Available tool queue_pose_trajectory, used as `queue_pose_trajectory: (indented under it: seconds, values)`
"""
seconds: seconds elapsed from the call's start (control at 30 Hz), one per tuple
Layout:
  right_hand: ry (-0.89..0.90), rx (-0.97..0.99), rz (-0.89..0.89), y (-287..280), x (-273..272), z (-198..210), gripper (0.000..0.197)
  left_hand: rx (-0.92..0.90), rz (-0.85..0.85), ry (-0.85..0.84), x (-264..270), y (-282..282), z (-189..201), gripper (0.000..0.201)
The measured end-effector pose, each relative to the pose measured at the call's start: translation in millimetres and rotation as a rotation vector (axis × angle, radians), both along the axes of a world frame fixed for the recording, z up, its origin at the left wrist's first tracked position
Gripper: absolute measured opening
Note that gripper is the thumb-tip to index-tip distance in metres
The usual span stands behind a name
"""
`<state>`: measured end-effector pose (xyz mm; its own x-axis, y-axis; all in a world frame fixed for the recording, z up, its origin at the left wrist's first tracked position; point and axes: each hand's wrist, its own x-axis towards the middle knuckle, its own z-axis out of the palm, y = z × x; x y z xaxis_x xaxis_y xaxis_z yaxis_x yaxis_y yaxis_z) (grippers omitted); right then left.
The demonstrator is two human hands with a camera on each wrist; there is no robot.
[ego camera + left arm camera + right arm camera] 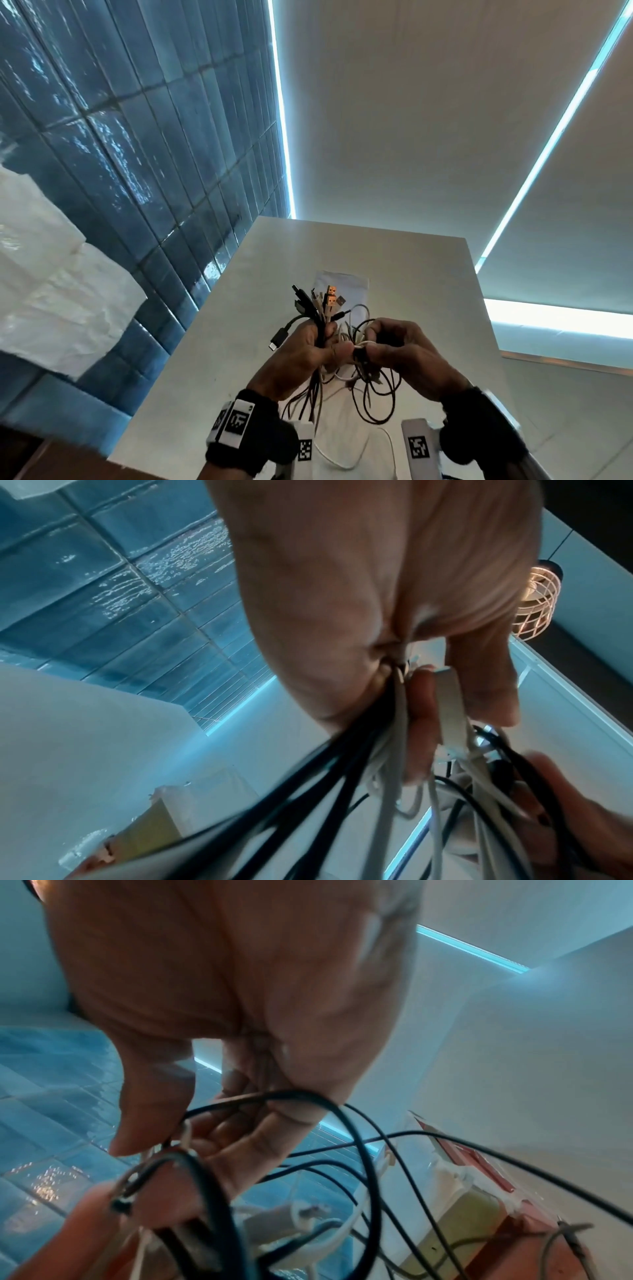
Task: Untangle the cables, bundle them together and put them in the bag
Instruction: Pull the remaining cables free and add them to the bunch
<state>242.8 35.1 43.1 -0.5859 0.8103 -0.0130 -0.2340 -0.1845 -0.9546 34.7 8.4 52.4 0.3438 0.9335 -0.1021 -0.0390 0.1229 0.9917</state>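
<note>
Head view: from above and behind the hands, facing forward and down over the white tabletop, with the blue tiled wall to its left. Left wrist view: very close, looking along the left hand at the cable bundle. Right wrist view: equally close, along the right hand. All three views share the bundle and the tiled wall.

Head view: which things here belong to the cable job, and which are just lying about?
Job:
cables, gripped by the left hand
white tie, pinched by the right hand
clear bag on the table

Lying about:
white plastic sheet
wire lamp
</note>
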Motion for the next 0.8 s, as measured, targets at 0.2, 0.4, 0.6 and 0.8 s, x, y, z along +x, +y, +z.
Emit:
queue_pose_trajectory:
  seconds: [0.2, 0.4, 0.6, 0.8]
  values:
    - [0.116, -0.121, -0.027, 2.4, 0.8, 9.4, 0.017, 0.046, 0.042, 0.027, 5.5, -3.5, -1.3, 0.029]
    - [0.113, -0.149, -0.002, 1.7, -1.1, 11.6, 0.015, 0.143, 0.324, -0.054, 13.3, -1.2, -0.9, 0.035]
    - [0.158, -0.219, 0.038, -0.2, -8.2, 6.8, 0.014, 0.125, 0.331, -0.071, 17.5, 3.6, -3.8, 0.036]
    - [0.242, -0.289, -0.001, 2.3, -10.9, -3.1, 0.016, 0.110, 0.257, -0.093, 18.3, 5.7, -9.4, 0.041]
